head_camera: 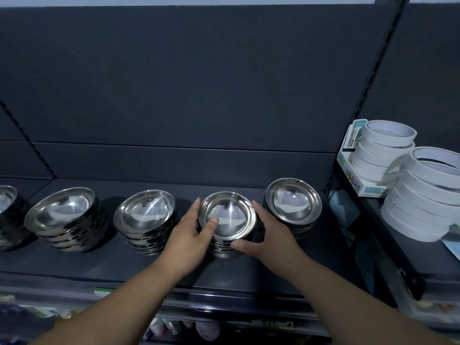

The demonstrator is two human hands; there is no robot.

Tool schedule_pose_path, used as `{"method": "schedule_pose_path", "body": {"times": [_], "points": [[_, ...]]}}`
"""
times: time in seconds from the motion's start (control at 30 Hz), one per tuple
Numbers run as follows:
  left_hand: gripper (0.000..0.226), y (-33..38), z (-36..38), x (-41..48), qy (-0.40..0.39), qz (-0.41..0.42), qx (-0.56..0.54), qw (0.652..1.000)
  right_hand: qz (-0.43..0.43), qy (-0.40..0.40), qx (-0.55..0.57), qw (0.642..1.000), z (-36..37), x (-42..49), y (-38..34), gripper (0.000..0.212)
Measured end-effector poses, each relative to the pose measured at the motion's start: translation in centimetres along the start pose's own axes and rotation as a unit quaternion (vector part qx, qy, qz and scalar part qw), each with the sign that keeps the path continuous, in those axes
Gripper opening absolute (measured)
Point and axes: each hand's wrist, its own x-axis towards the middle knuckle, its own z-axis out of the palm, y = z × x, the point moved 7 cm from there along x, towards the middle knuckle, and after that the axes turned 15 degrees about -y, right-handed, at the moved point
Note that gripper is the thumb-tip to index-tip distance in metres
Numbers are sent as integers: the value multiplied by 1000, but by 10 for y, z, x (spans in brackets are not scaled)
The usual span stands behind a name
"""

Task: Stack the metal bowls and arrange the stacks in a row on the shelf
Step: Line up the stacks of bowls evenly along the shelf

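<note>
Bowl stack (227, 220) between both hands on shelf (99, 265); left hand (191, 232) and right hand (268, 235) clasp its sides, 2 thumbs at rim.

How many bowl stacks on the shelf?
5: one cut off at the left edge, two left of the hands, one between the hands, one at the right.

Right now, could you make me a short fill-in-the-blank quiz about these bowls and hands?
1. Both hands, left hand and right hand, grip one ____ of metal bowls.
2. The held stack is second from the ____ in the row.
3. The white tape rolls sit on the ____ side.

Answers: stack; right; right
</note>
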Motion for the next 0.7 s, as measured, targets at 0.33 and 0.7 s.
{"method": "schedule_pose_path", "body": {"times": [0.33, 0.7], "points": [[60, -8, 6, -5, -11, 8, -30, 999, 27, 33, -13, 999, 8, -6, 13, 100], [111, -36, 17, -12, -35, 8, -81, 996, 46, 22, -91, 995, 14, -14, 22, 92]]}}
